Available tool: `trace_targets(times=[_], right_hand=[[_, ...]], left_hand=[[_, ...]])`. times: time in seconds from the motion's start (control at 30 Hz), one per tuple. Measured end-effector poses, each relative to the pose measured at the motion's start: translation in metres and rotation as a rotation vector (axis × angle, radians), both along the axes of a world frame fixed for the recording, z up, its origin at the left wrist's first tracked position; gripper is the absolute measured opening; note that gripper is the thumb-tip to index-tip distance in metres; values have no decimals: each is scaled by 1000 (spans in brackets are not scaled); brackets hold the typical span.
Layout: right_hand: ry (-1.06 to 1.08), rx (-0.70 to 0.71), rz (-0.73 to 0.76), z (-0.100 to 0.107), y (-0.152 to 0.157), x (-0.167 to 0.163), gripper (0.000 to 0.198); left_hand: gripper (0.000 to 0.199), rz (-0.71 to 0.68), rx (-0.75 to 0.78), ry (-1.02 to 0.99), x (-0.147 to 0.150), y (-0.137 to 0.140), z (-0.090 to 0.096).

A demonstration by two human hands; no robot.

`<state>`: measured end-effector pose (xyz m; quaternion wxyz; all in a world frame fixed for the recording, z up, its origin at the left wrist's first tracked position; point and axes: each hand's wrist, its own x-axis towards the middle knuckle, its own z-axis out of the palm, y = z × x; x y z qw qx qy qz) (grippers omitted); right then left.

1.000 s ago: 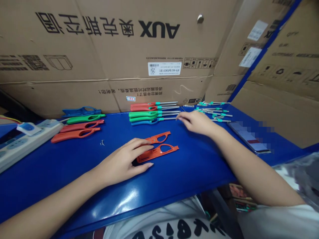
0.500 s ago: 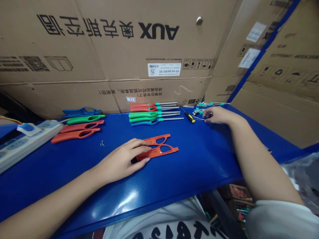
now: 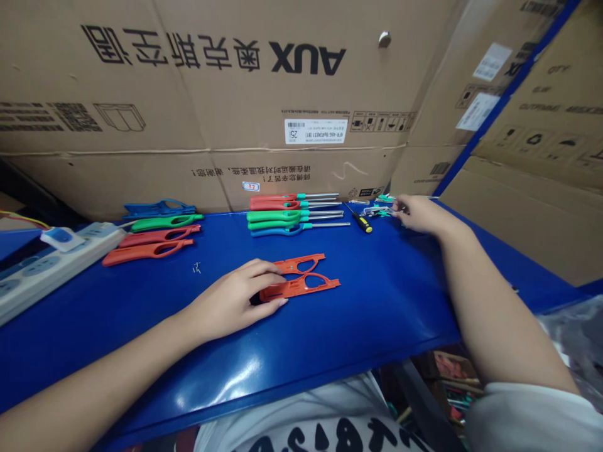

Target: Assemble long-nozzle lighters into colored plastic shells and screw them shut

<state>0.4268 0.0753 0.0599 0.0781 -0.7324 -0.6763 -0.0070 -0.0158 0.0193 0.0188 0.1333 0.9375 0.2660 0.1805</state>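
Two orange lighter handle halves [image 3: 325,284] lie side by side on the blue table, their inner faces up. My left hand [image 3: 240,295] is curled over their left ends, thumb at the near edge and fingers across the top, holding the nearer half. Farther right, my right hand [image 3: 419,215] reaches to a small heap of teal-and-white parts with thin wires [image 3: 382,210]. Its fingertips are pinched together at the heap's right side, and whatever lies between them is too small to make out. Left of the heap lies a yellow-and-black screwdriver [image 3: 362,223].
Long-nosed lighters [image 3: 277,216] in red, green and blue lie in a row at the back. Several coloured handle casings [image 3: 155,251] are at the left, beside a white power strip [image 3: 56,263]. Small screws [image 3: 196,268] lie nearby. Cardboard walls [image 3: 235,94] enclose the table.
My right hand has shifted slightly right and up at the heap, its fingers drawing closer together. My left hand stays on the orange halves. The view has shifted a little.
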Motion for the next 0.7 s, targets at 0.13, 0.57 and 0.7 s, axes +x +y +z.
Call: trace_targets(times=[0.13,0.57,0.7], right_hand=[[92,130,85,1,-3,-15,15],[320,318,666,-9,-46,-132,21],[394,308,843,-19,-60,-157,18]], left_hand=[[27,0,-13,-22,2,0,2],[18,41,-31,74,-5,1,19],[18,69,-21,75,-3,-2,18]])
